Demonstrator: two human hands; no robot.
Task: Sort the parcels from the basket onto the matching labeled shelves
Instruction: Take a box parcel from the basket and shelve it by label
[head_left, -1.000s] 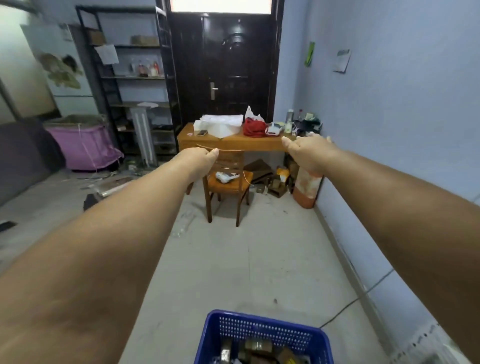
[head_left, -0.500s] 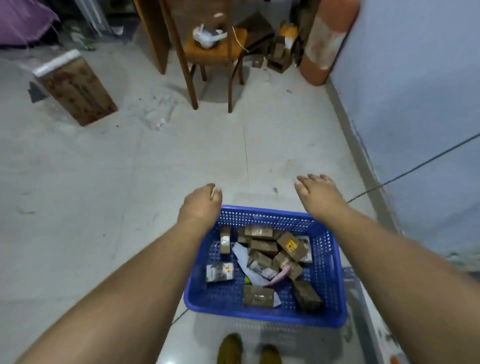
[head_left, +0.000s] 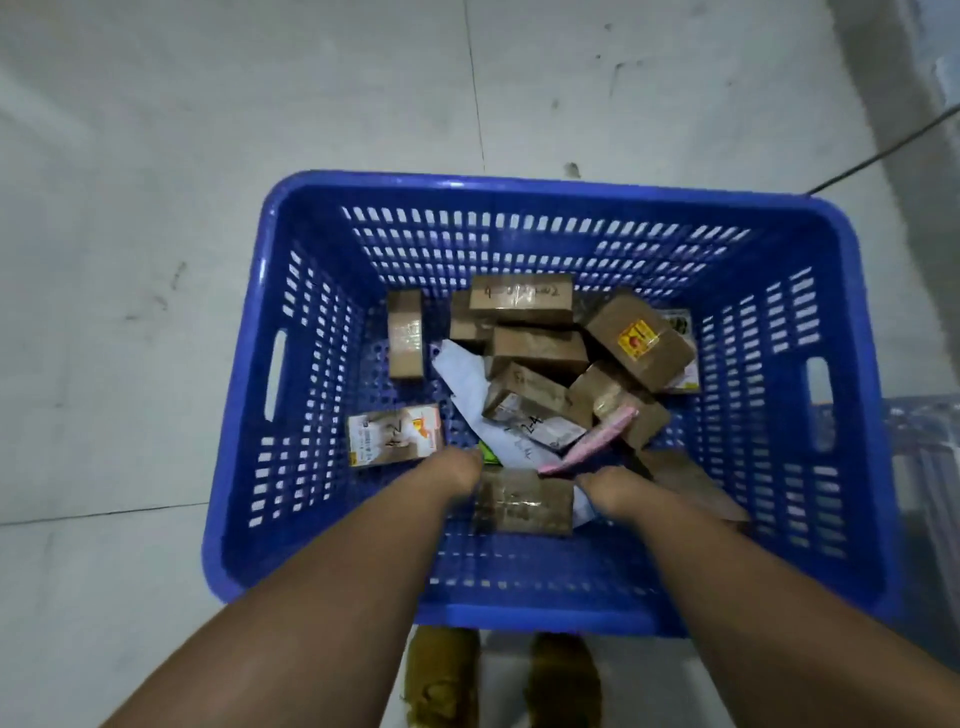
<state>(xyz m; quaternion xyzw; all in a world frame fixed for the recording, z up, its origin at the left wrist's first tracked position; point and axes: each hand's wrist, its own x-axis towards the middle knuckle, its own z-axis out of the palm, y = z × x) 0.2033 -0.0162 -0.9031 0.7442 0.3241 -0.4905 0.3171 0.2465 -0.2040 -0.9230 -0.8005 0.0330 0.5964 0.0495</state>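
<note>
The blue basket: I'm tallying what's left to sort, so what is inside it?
Inside the blue basket lie about ten brown cardboard boxes, a white-and-orange carton, a white envelope and a pink packet. Anything beneath the pile is covered.

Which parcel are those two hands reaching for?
Look inside the blue basket on the floor. At its near side, between the left hand and right hand, lies a brown taped box. Unlike the piled boxes behind, it lies flat and alone.
</note>
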